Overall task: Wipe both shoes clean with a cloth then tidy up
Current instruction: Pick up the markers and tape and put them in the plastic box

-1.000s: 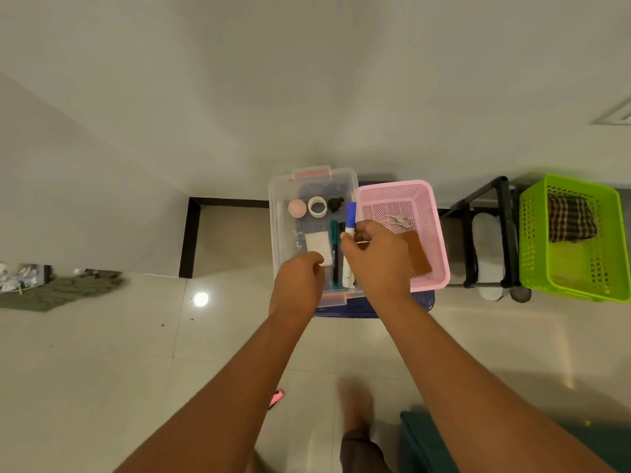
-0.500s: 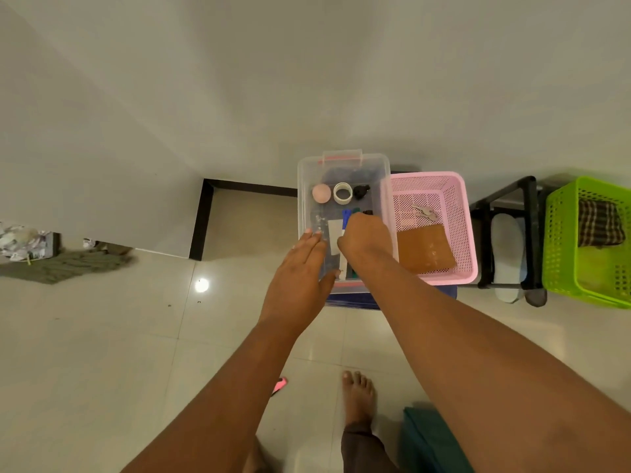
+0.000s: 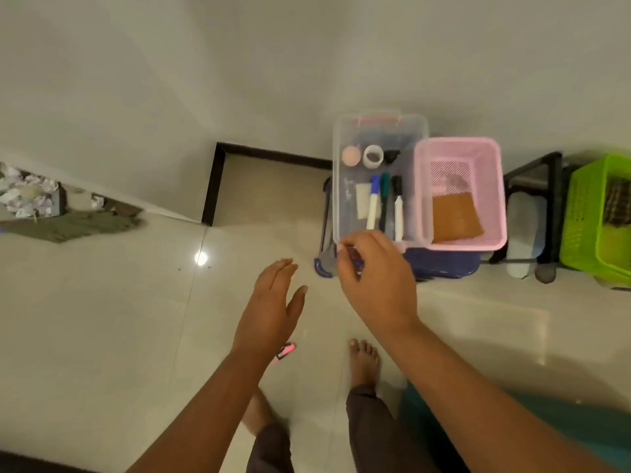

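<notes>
Left hand (image 3: 273, 308) is flat and open; right hand (image 3: 375, 278) curls at the clear box (image 3: 338, 199) near rim, grip unclear. The checked cloth (image 3: 618, 203) lies in the green basket (image 3: 580, 216) at three o'clock, seemingly a pale shoe (image 3: 522, 213) at its nine: reach there first

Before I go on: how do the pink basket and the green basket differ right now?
Contents: the pink basket holds a flat brown sheet and a small blurred item; the green basket holds a dark checked cloth.
Place: the pink basket stands beside the clear box; the green basket stands beyond the black rack, at the frame's right edge.
Both are open-topped perforated plastic.
</notes>
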